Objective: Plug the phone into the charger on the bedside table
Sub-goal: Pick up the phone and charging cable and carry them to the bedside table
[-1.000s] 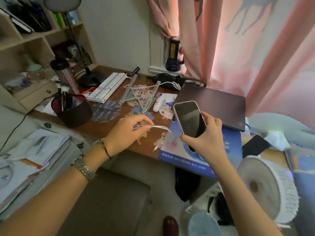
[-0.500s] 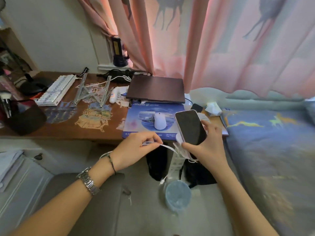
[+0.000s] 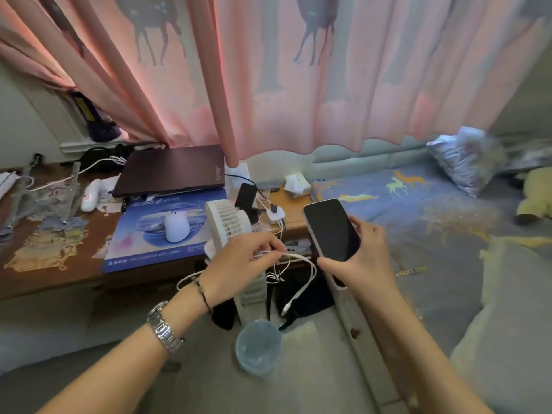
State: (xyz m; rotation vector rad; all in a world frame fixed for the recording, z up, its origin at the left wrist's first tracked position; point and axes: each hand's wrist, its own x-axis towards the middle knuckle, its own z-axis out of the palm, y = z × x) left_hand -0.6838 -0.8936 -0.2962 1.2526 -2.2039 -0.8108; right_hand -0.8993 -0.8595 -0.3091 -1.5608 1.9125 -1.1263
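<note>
View swings toward the bedside charger point(image 3: 275, 215); plugging in comes next.
Left hand point(image 3: 239, 261) pinches the cable point(image 3: 301, 286), right hand point(image 3: 363, 258) wraps the phone point(image 3: 330, 230); connector dangles free.

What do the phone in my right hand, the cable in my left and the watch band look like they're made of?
Phone: glossy black glass front, going by its smooth, dark, even face, with a pale, probably plastic or silicone case edge. Cable: white, flexible, likely rubbery plastic or fine braid; too blurred to tell which. Watch band: silvery linked metal that catches bright glints, probably steel.
</note>
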